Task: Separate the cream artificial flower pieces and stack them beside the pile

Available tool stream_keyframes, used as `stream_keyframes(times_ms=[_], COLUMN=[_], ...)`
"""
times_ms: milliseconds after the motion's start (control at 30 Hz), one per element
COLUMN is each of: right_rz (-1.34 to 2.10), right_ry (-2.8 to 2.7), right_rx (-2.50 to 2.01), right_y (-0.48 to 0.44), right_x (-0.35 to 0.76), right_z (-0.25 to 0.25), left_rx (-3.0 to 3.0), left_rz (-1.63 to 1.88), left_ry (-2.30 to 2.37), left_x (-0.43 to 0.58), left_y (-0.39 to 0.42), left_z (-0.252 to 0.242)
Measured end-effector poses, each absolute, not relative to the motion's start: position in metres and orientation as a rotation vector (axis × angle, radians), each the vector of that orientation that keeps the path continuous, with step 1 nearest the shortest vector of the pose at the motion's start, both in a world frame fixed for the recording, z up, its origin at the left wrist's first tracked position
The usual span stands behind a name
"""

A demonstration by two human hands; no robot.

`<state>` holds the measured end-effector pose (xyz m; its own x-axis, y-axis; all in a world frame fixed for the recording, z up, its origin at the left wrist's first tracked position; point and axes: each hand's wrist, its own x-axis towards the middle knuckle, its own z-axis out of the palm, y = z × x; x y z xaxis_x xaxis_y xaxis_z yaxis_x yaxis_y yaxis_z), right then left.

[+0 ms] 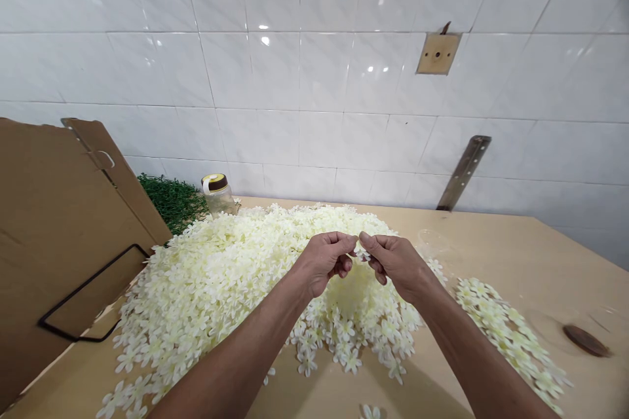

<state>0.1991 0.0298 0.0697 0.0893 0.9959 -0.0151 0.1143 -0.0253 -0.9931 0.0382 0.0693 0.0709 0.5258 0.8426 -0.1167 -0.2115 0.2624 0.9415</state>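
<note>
Between my two hands, at the middle of the view, is a small white artificial flower (362,251). My left hand (328,258) pinches it from the left with thumb and forefinger. From the right, the thumb and fingers of my right hand (393,260) close on the same flower. Both hands are raised over a large heap of cream-white artificial flowers (211,281), which spreads across the table. A smaller flat pile of such flowers (506,327) lies to the right, partly behind my right forearm.
A cardboard box (59,222) with a black wire handle (88,291) stands at left. Behind it are green artificial foliage (171,200) and a clear jar (219,196). A metal bracket (464,173) leans at the tiled wall. A dark brown oval object (586,340) lies on the tabletop (496,242).
</note>
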Motion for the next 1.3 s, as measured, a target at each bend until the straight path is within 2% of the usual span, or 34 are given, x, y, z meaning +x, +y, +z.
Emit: stream_keyframes(times_ms=[433,1300], right_rz=[1.286,1.221], right_ry=[-1.252,-1.249], right_rx=[-1.268,-1.352], right_y=[0.028,0.028], right_x=[0.2,0.204], right_z=[0.075,0.077], left_rx=[1.127,1.077], left_rz=[0.955,1.083], left_ry=[0.827,0.851], left_x=[0.04,0.03], left_y=[0.07,0.079], left_z=[0.07,0.078])
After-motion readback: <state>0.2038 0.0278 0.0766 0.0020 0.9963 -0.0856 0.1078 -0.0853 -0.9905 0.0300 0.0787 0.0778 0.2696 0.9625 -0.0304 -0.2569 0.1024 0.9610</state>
